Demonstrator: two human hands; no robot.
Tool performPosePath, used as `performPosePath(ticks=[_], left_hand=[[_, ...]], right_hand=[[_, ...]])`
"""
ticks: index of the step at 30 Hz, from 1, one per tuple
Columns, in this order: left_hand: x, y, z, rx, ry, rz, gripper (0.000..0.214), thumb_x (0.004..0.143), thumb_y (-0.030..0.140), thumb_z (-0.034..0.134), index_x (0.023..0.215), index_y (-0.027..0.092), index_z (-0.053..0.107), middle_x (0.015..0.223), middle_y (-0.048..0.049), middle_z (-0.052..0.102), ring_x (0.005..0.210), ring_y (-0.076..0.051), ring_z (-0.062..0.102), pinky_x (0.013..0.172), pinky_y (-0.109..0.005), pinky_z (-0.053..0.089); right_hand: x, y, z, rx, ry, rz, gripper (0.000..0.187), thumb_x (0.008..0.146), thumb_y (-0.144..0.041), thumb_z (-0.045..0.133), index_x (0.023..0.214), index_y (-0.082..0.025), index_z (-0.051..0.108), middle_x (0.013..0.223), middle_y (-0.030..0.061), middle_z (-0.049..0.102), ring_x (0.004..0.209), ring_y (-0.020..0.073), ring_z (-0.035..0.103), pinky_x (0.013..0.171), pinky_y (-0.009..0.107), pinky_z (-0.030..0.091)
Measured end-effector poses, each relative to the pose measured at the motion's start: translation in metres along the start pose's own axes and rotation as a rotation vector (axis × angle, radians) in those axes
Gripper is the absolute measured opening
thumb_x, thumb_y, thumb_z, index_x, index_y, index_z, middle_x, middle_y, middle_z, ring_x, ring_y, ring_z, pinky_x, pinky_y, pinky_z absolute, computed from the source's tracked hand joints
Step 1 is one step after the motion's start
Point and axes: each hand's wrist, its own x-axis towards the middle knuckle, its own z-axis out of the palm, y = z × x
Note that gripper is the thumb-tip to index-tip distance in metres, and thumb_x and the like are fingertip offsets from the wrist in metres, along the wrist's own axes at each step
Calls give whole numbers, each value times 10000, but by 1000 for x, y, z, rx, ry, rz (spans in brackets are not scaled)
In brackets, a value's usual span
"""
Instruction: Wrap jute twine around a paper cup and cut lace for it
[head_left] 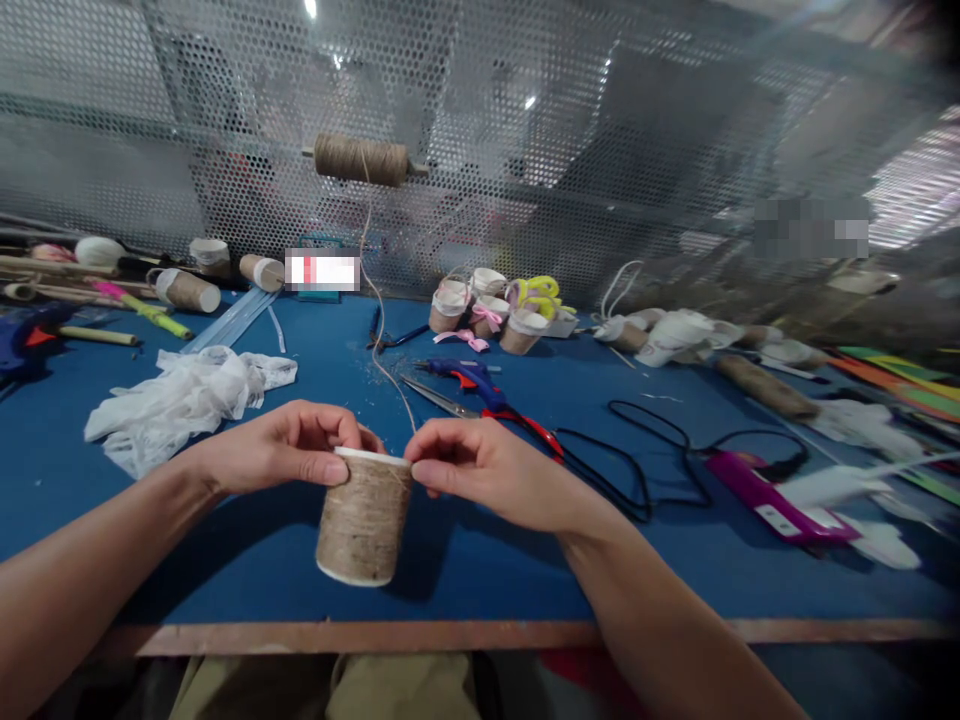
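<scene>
A white paper cup [365, 525], wrapped in brown twine almost from rim to base, is held slightly tilted above the blue tabletop near its front edge. My left hand [307, 445] grips the cup's rim on the left, thumb outside and fingers behind. At the rim's right side, my right hand [469, 462] pinches the twine [401, 392] between thumb and forefinger. That strand runs up to a spool of twine [360, 160] mounted on the mesh panel. Some of the fingers of both hands are hidden.
Behind the hands lie scissors [439, 397] and a blue glue gun [469, 382]. White lace [191, 400] is heaped at left. Small decorated cups [523, 330] stand at the back. A purple power strip [772, 500] and black cable [637, 480] lie to the right.
</scene>
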Motion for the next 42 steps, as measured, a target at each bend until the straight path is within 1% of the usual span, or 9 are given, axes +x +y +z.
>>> performPosePath(ticks=[5,9,14,18,24,29,36,39,42], left_hand=[[4,-5,-6,126,144,32,234,655,341,715,767,160,617,969,-51,637,941,-194,564,836,-323,419],[8,-11,-12,324,422,200,325,625,298,736,911,184,628,996,-50,641,953,-199,562,864,-329,405],[7,-12,-4,706,755,427,103,768,273,590,790,173,600,795,-27,621,788,-160,552,735,-282,417],[5,-11,8,947,676,477,158,837,258,488,744,179,589,695,-21,593,682,-150,532,650,-277,404],[12,-20,23,1244,625,605,215,736,354,644,783,164,554,700,-33,589,669,-164,513,639,-297,380],[17,-23,24,1291,642,705,128,828,208,525,712,168,563,678,-31,591,663,-149,521,630,-284,376],[17,-13,1,889,933,281,331,848,348,411,582,179,511,568,2,506,554,-134,462,541,-258,364],[16,-12,-6,745,854,198,355,857,409,355,692,177,567,682,-18,581,652,-149,519,596,-257,400],[13,-14,-7,706,585,232,285,801,419,473,893,176,589,917,-44,629,871,-183,557,759,-284,426]], right_hand=[[1,4,-1,-41,45,-37,104,809,-262,555,791,-160,544,667,-28,511,606,83,470,572,214,392],[2,5,-1,-255,179,-63,100,832,-252,510,802,-166,553,683,-20,522,619,97,464,578,225,377],[3,5,1,-433,317,-104,118,851,-221,472,798,-167,562,733,-5,549,664,113,476,610,235,383],[4,6,1,-471,349,-123,116,852,-215,468,796,-173,560,748,-2,571,675,119,503,627,239,397],[4,7,5,-543,345,-142,122,856,-216,468,808,-168,570,776,13,606,699,128,534,646,247,403],[6,11,8,-582,337,-181,106,851,-206,483,808,-174,575,778,15,609,724,134,542,668,256,413],[4,10,6,-473,288,-140,97,840,-197,487,798,-169,571,731,-1,570,654,110,494,592,230,389],[4,8,4,-356,228,-64,101,835,-223,494,789,-163,562,685,-12,533,627,103,464,560,222,374],[4,8,3,-242,169,-36,100,831,-239,507,802,-158,556,678,-18,519,619,94,456,561,218,374]])
